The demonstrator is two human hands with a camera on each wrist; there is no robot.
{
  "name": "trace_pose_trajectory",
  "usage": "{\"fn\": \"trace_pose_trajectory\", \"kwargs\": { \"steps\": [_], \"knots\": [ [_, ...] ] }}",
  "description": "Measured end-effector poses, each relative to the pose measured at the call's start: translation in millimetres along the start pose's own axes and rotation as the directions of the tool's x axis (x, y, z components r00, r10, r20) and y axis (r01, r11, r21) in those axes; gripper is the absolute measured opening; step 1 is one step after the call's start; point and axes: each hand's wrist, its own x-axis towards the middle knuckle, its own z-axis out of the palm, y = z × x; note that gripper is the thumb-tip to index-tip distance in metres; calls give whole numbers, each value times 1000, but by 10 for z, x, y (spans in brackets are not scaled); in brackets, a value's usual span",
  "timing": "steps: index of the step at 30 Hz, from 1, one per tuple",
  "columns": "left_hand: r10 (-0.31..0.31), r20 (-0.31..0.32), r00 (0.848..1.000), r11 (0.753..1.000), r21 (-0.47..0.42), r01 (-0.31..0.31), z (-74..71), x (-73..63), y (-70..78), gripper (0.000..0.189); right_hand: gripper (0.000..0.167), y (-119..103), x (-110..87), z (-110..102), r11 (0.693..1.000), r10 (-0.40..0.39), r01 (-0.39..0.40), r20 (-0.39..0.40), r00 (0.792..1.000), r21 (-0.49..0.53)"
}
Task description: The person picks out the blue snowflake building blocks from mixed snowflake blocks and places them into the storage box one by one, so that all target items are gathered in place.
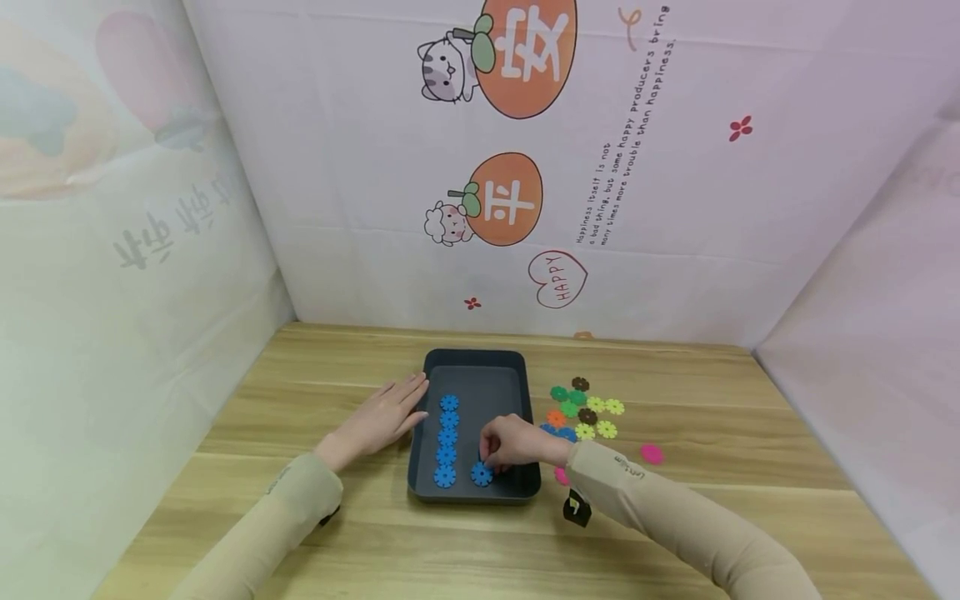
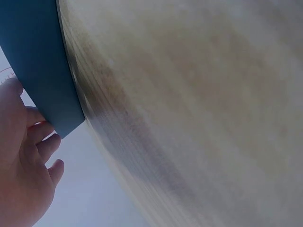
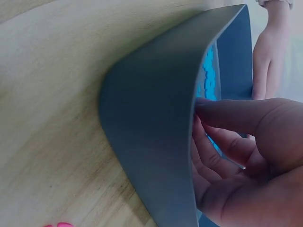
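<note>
A dark grey tray (image 1: pixel 480 357) lies on the table, with a column of several blue notched plastic discs (image 1: pixel 447 437) along its left side. My right hand (image 1: pixel 517 442) reaches over the tray's right wall. Its curled fingers pinch another blue disc (image 1: pixel 482 474) near the front of the tray floor. In the right wrist view the tray wall hides the fingertips of the right hand (image 3: pixel 255 146). With fingers extended, my left hand (image 1: pixel 386 417) rests against the tray's left rim. The left wrist view shows the left hand (image 2: pixel 28 151) touching the outer tray wall (image 2: pixel 45 66).
Right of the tray lies a loose group of notched discs: green (image 1: pixel 577 397), brown (image 1: pixel 580 383), yellow (image 1: pixel 607 429), orange (image 1: pixel 556 418) and blue. A pink disc (image 1: pixel 652 454) sits farther right. Fabric-covered walls enclose the wooden table (image 1: pixel 360 542) at the back and sides.
</note>
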Motion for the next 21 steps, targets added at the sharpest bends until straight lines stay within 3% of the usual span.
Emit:
{"fn": "trace_pose_trajectory", "kwargs": {
  "steps": [12,21],
  "knots": [
    [-1,-6,1000,1000,-3,1,-5,-7,10,60,6,-7,-83,-141,999,0,3,-62,998,45],
    [-5,-1,1000,1000,1,5,8,-13,4,61,4,148,-401,-423,998,4,6,-149,989,68]
  ]
}}
